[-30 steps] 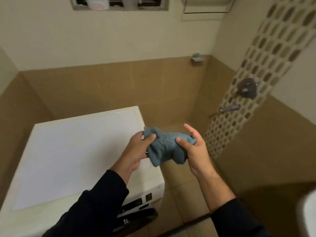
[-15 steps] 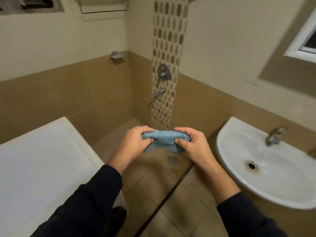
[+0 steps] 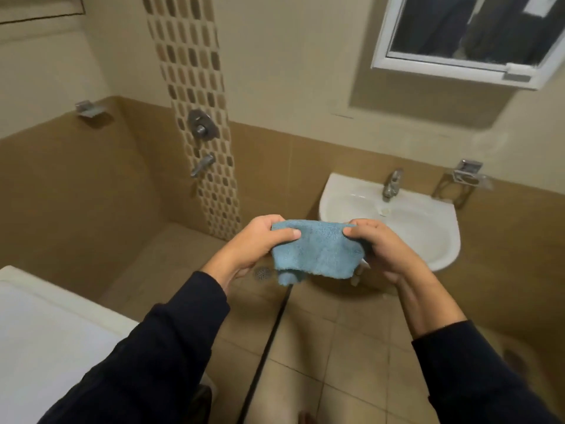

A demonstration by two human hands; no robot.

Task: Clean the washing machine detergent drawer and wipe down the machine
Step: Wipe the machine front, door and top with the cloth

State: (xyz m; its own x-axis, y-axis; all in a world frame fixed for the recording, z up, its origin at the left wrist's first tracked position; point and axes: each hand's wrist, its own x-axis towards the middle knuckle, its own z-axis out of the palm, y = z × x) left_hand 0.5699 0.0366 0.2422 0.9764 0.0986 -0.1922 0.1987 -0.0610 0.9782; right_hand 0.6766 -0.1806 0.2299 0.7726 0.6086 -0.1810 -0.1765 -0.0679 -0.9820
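Standing between machine and basin, you have the washer [image 3: 46, 325] at your near left, only its white top and a corner in view; its front, and with it the detergent drawer, is out of sight below the frame. Further left to right along the far wall you have a small soap shelf [image 3: 90, 109], the shower mixer [image 3: 201, 127] and spout [image 3: 202, 165] on the mosaic strip, and a floor drain [image 3: 262, 273] just under your left wrist.

Your left hand [image 3: 260, 243] pinches the left top corner of the cloth [image 3: 318, 250], thumb on the near face and fingers curled behind. Your right hand [image 3: 379, 249] grips the right top corner the same way. Between them the cloth is stretched with its long axis running left to right, its lower edge hanging free and one corner drooping at the lower left.

Beyond the cloth and to the right sits the sink [image 3: 440, 240], with its tap [image 3: 391, 185] at the far rim. The cloth is held in the air just short of the basin's near-left edge, so your right hand is the nearer one to the tap. I judge the next move to be wetting or rinsing the cloth: carry it forward and right over the bowl. The washer then lies behind your left arm, well apart from the cloth.

A mirror cabinet [image 3: 458, 35] hangs above the sink, and a soap holder [image 3: 467, 175] at far right.
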